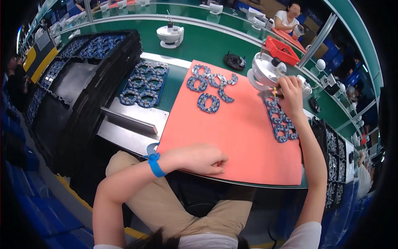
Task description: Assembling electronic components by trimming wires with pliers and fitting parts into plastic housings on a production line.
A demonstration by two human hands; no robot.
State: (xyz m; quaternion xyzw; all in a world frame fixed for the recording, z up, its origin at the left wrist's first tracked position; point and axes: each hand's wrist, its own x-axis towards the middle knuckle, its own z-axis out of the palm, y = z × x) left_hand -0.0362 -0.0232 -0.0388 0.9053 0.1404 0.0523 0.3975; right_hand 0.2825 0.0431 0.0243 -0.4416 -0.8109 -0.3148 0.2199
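Observation:
My left hand [202, 159] rests on the near edge of the pink mat [232, 141], fingers curled in, nothing showing between them. A blue wrist strap [156, 164] circles that wrist. Raised over the mat's far right, my right hand [291, 92] has its fingers pinched together. A small piece with yellow and red bits shows at its fingertips; I cannot make out its kind. Just beyond is a white rounded device [265, 70] with a black part on top. Below the fingertips lies a panel of blue ring-shaped circuit boards [275, 118]. Several loose ring-shaped circuit boards [208, 103] lie farther left.
Left of the mat are another circuit board panel [142, 84] and a metal plate with an upright bar [130, 121]. Black trays [78, 83] stack at far left. A black round part [235, 61], a red bin [282, 50] and another white device [170, 35] stand beyond. A co-worker [289, 20] sits across.

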